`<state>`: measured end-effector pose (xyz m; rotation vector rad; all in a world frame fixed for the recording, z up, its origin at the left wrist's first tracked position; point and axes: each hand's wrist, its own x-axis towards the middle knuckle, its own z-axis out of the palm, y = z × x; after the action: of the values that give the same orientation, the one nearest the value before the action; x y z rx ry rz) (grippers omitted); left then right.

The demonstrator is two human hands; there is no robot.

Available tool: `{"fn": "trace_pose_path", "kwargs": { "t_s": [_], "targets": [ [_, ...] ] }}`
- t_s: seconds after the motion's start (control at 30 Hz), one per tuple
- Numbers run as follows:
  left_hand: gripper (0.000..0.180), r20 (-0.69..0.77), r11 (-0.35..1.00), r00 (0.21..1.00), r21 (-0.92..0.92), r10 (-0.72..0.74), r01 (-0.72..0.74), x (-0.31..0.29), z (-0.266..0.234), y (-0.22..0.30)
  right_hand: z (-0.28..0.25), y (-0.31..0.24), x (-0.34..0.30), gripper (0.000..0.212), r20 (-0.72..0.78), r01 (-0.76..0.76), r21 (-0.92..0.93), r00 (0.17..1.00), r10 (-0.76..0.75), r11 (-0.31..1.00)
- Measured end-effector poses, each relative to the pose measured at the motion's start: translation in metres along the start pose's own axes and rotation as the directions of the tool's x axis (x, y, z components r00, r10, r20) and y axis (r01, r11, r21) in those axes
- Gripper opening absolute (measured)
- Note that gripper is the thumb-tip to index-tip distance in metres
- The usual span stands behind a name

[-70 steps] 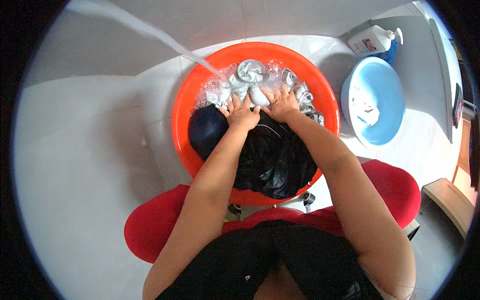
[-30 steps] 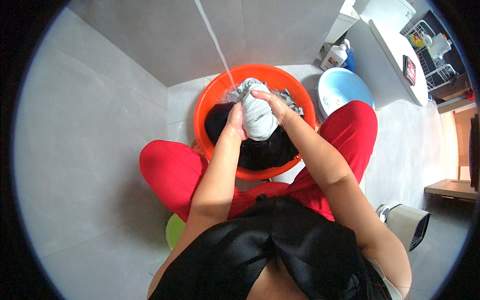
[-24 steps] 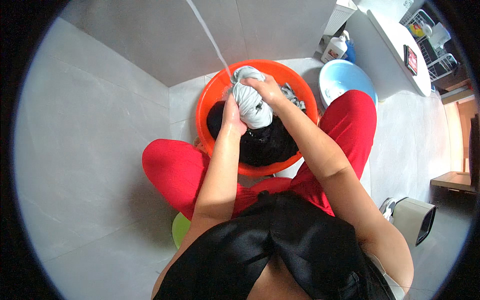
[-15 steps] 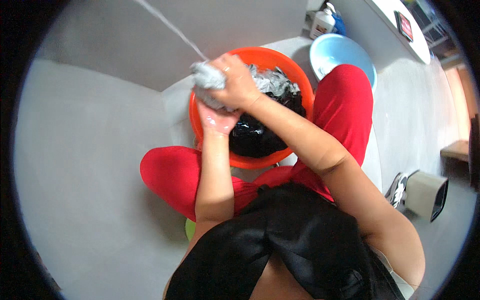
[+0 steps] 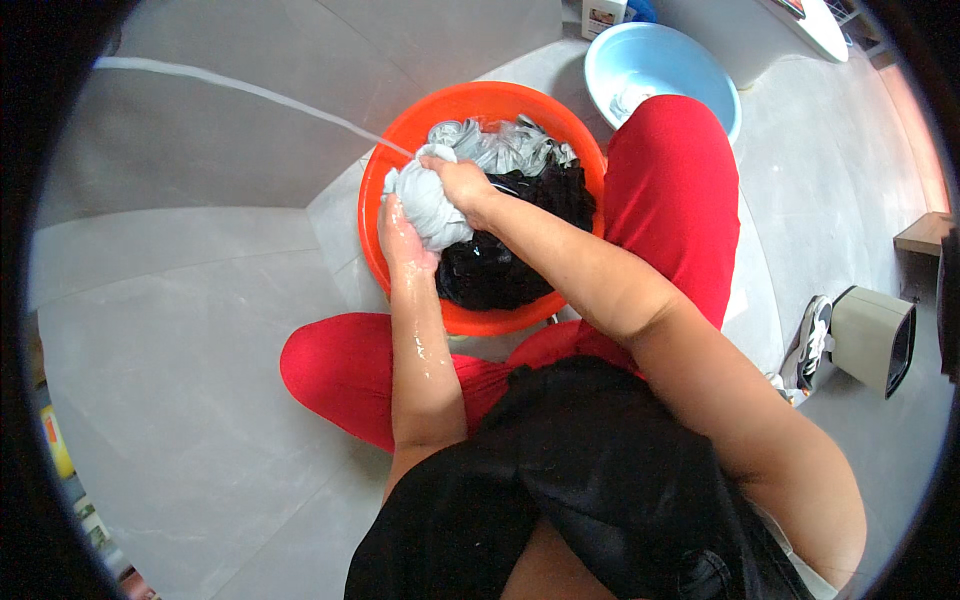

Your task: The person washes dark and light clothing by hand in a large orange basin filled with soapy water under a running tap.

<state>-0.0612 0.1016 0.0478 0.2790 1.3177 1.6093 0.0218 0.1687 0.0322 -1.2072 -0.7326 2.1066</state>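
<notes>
A bunched wet pale-grey cloth (image 5: 430, 205) is held between my two hands above an orange basin (image 5: 378, 265). My left hand (image 5: 405, 238), wet and shiny, cups it from the near left side. On its far right side my right hand (image 5: 462, 185) has its fingers closed round the cloth. A thin stream of water (image 5: 250, 90) runs in from the upper left and meets the cloth's top. Inside the basin lie wet black clothes (image 5: 545, 205) and crumpled light-grey fabric (image 5: 500, 145). My hands hide part of the basin's contents.
A light-blue basin (image 5: 715, 75) with some pale cloth stands beyond my right knee, near a white bottle (image 5: 603, 17). Grey wall panels (image 5: 250, 150) rise at the left. Farther right are a shoe (image 5: 808, 345) and a grey-beige bin (image 5: 868, 340).
The cloth and both hands have come down and nearer over the basin. My right hand has shifted off the cloth's top to its side. The cloth looks looser and fuller.
</notes>
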Motion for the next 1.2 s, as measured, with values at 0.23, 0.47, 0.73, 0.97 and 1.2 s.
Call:
{"fn": "trace_pose_path", "kwargs": {
  "t_s": [0.23,0.47,0.73,0.97,1.2],
  "targets": [
    [0.052,0.227,0.997,0.973,-0.049,-0.047,0.059,0.010,-0.011,0.005,-0.008,-0.006,-0.007,0.049,0.444,-0.251,0.262,0.889,0.114,0.932],
    [0.080,0.099,0.972,0.968,-0.026,-0.231,0.235,0.000,0.016,0.025,-0.002,-0.029,-0.006,0.045,0.096,0.668,-0.535,0.657,-0.748,0.517],
    [0.055,0.431,0.941,0.895,-0.242,-0.115,0.237,0.001,-0.003,0.080,0.044,-0.031,-0.071,0.033,0.364,0.816,-0.574,0.331,-0.871,0.070],
    [0.027,0.262,0.984,0.957,0.090,0.123,-0.151,0.017,-0.005,0.063,0.043,-0.020,-0.049,0.030,0.069,0.708,-0.169,0.702,-0.708,0.686],
    [0.011,0.242,0.909,0.954,0.329,0.180,-0.255,0.020,0.003,0.035,0.023,0.010,-0.018,0.041,0.007,0.205,0.199,0.978,-0.211,0.958]
  ]
}}
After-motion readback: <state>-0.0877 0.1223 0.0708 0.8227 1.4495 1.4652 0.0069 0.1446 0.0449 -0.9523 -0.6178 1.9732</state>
